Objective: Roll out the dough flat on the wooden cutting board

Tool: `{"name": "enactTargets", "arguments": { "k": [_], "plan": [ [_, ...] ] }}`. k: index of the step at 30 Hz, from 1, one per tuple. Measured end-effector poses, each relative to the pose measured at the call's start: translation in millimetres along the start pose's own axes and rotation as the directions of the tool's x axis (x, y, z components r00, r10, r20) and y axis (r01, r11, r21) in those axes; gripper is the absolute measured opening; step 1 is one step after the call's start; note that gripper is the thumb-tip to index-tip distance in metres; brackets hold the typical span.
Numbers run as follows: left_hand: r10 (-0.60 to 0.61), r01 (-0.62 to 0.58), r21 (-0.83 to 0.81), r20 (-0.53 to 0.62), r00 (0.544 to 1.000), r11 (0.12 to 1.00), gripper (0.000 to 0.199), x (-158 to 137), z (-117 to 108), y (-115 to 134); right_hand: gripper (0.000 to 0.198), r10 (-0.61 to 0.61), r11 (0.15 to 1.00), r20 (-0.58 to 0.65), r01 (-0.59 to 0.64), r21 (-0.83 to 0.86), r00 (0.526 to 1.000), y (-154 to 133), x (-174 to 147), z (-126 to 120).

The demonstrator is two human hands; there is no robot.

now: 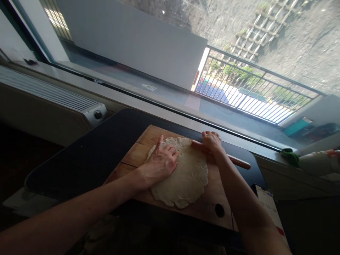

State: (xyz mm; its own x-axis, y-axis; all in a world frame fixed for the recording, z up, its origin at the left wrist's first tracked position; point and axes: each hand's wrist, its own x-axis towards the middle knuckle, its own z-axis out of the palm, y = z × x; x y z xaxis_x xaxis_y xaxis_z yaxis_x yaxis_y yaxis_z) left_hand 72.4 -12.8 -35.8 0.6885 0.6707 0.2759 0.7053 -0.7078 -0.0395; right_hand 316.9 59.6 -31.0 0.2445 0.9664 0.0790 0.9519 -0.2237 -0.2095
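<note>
A flat, roughly round sheet of dough (190,177) with uneven edges lies on a wooden cutting board (138,147). My left hand (163,159) rests on the dough's left part, the index finger stretched out and the other fingers slightly bent against it. At the dough's upper right edge, my right hand (211,141) is closed around a wooden rolling pin (239,162). One end of the pin touches the dough, and the other sticks out to the right past my forearm. The wrist and forearm hide the pin's middle.
The board lies on a dark table (90,152) with rounded corners, against a window sill (175,118). A radiator (50,102) is at the left. A phone (268,205) showing digits lies beside my right forearm. A green cloth (290,156) sits on the sill at the right.
</note>
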Motion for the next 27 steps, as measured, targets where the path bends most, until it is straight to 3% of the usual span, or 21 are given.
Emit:
{"name": "enactTargets", "arguments": {
  "k": [2,4,7,10,12,15,19,21,25,27],
  "plan": [
    [-0.002,0.002,-0.001,0.002,1.000,1.000,0.032,0.0,0.9,0.0,0.054,0.009,1.000,-0.002,-0.009,0.001,1.000,-2.8,13.6,-1.8],
    [-0.003,0.003,-0.008,-0.008,1.000,1.000,0.031,-0.4,1.9,0.1,0.052,-0.014,1.000,0.010,0.014,0.002,1.000,-3.2,-1.9,0.7],
    [-0.005,0.004,-0.025,-0.022,1.000,1.000,0.030,-1.1,3.0,0.0,0.052,-0.141,0.989,-0.031,0.140,-0.042,0.990,2.0,-72.0,8.0],
    [-0.003,0.002,-0.043,-0.028,1.000,0.999,0.028,-1.4,3.3,-0.5,0.056,-0.310,0.948,-0.069,0.303,-0.099,0.948,10.4,-148.4,10.9],
    [0.002,-0.003,-0.048,-0.032,0.999,0.999,0.027,-1.3,3.4,-0.8,0.057,-0.374,0.924,-0.030,0.370,-0.100,0.927,16.4,-172.1,8.5],
    [0.008,-0.009,-0.047,-0.036,0.999,0.999,0.027,-1.1,3.6,-0.5,0.055,-0.340,0.936,0.019,0.340,-0.091,0.940,23.8,-155.6,1.9],
    [0.007,-0.008,-0.042,-0.033,0.999,0.999,0.026,-2.6,3.3,0.4,0.053,-0.175,0.976,-0.052,0.167,-0.137,0.983,27.8,-124.1,-2.7],
    [0.002,-0.003,-0.050,-0.023,1.000,0.999,0.026,-3.4,1.8,0.0,0.052,-0.208,0.971,-0.054,0.199,-0.135,0.977,30.0,-143.0,-1.7],
    [-0.027,0.030,-0.092,0.036,0.999,0.995,0.030,2.6,-4.8,-2.0,0.056,-0.347,0.932,-0.088,0.332,-0.148,0.934,39.0,-210.0,4.9],
    [-0.066,0.074,-0.115,0.071,0.995,0.991,0.031,12.1,-9.6,-1.9,0.057,-0.349,0.931,-0.086,0.335,-0.145,0.933,38.9,-214.0,6.5]
  ]
}}
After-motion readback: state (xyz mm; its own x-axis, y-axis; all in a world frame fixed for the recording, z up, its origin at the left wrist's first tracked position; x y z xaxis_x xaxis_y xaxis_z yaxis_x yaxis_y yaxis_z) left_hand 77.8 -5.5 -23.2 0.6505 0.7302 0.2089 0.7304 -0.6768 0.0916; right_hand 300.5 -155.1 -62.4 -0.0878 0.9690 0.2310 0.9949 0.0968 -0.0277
